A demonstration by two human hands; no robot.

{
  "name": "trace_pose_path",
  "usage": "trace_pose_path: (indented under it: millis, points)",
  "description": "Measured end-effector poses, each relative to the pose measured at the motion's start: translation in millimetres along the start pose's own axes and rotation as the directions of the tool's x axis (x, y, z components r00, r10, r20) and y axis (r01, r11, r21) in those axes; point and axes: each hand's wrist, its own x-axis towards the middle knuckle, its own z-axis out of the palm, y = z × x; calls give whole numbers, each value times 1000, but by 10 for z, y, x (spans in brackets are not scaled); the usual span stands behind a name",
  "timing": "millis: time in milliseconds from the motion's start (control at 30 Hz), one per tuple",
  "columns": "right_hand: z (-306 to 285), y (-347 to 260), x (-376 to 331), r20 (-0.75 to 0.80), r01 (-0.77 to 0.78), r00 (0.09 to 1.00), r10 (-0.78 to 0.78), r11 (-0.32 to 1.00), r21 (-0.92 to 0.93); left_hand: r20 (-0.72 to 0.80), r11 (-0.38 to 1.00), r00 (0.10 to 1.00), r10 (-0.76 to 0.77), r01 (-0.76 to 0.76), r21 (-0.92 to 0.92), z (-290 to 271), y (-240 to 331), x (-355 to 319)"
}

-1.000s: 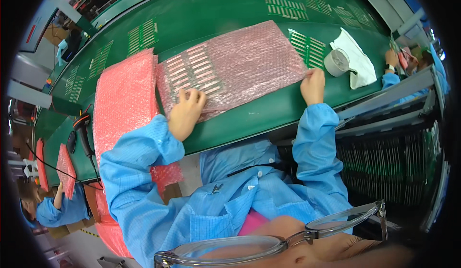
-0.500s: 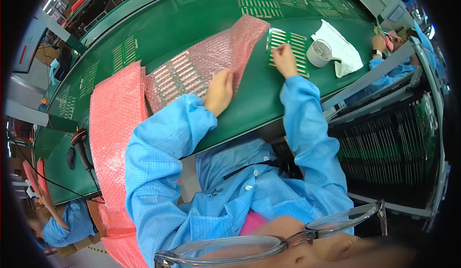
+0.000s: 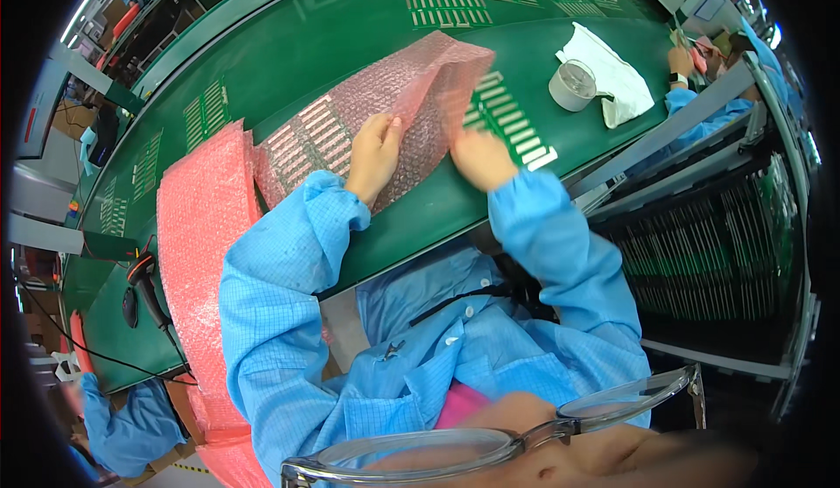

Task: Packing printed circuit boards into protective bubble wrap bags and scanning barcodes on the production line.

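A pink bubble-wrap sheet (image 3: 398,85) lies across the green bench with its right end raised; slotted metal strips show through its left part. My left hand (image 3: 374,157) is closed on its near edge, thumb on top. At the wrap's raised right edge my right hand (image 3: 483,157), slightly blurred, is closed on the left side of a green circuit board panel (image 3: 512,120) with rows of pale metal strips. The hand and wrap cover part of that panel. Whether the right fingertips also pinch the wrap is hard to see.
A clear round cup (image 3: 573,85) and white cloth (image 3: 612,72) sit right of the panel. More board panels (image 3: 448,11) lie far back. Stacked pink bubble wrap (image 3: 206,225) hangs over the near edge; a handheld scanner (image 3: 147,287) is left. Black rack (image 3: 700,260) with boards stands right.
My right hand has moved left and nearer to the wrap's edge, and the panel has turned and shifted toward me. My left hand, still on the wrap, has moved slightly left.
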Motion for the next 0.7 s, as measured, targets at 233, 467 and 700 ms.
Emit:
trace_pose_path:
  millis: [233,467,700]
  points:
    - [-459,-187,-1302,-279,-256,861,425,837,484,166,964,950,266,-261,-54,261,71,-110]
    - [-191,132,-1440,534,-366,776,335,-451,814,212,947,939,271,-300,114,385,-65,-65]
    - [-503,-244,-1750,294,-49,655,696,-349,936,304,995,952,-41,68,-77,11,180,128]
